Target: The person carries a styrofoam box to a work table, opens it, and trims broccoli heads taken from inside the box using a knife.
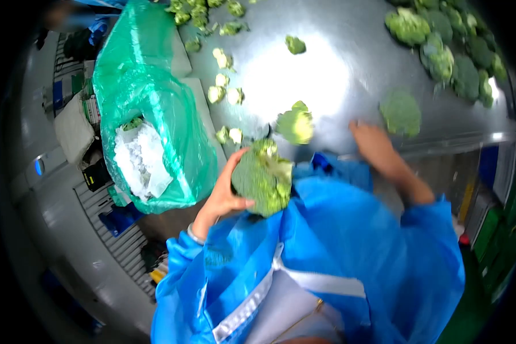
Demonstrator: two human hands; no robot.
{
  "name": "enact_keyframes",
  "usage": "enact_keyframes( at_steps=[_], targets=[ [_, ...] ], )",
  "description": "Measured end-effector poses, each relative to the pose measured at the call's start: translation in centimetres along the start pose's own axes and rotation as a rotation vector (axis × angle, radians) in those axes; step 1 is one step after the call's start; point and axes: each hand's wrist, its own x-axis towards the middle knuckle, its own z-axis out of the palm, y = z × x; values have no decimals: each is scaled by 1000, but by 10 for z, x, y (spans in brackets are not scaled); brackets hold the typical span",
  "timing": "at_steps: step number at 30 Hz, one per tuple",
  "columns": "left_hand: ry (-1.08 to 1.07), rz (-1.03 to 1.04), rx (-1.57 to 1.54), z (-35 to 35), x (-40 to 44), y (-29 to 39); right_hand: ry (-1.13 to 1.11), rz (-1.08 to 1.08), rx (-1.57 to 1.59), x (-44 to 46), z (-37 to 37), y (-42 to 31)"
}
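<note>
A large green broccoli head (257, 178) is held by my left hand (221, 192), its thumb and fingers spread around the left side. My right hand (375, 146) is over the near edge of the metal table; its fingers are curled and blurred, and whether they hold anything is hidden. A cut broccoli piece (296, 123) lies between my hands, just beyond the held head. To the right of my right hand is a flat green piece (401, 113). Small pale-cut florets (216, 94) lie at the left of the table.
The metal table (338, 34) bears a pile of broccoli heads (467, 69) at the far right and more florets (198, 11) at the far left. A green plastic bag (137, 69) with white, ice-like contents (140, 160) stands left of the table.
</note>
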Motion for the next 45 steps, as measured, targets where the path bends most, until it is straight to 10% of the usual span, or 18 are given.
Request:
enact_keyframes(
  at_steps=[8, 9, 12, 19, 25, 27, 28, 31, 36, 41, 43, 45],
  targets=[
    [141, 55, -21, 26, 53, 19, 113, -108, 1334, 33, -27, -75],
    [115, 58, -150, 32, 64, 12, -184, 108, 1469, 33, -54, -72],
    [7, -180, -463, 51, 93, 14, 47, 283, 1765, 33, -30, -48],
    [-135, 148, -202, 73, 109, 46, 860, 946, 1874, 5, -80, 41],
    [7, -28, -174, 35, 102, -11, 1181, 538, 1696, -27, -129, 259],
    [22, -9, -130, 18, 84, -27, 897, 518, 1695, -41, -141, 332],
    [14, 2, -94, 8, 77, -29, 1173, 655, 1473, -14, -163, 270],
    [255, 183, -117, -38, 41, -29, 901, 387, 1492, 33, -154, 215],
    [976, 400, -101, -179, -25, -47, 526, 519, 1300, 95, -61, 35],
    [901, -41, 1252, -257, -82, -108, 152, 439, 1261, 107, -11, -99],
    [636, -332, 1045, -263, -95, -109, 46, 378, 1179, 112, 0, -129],
    [1079, -195, 927, -299, -106, -142, -9, 351, 1104, 122, 6, -154]
  ],
)
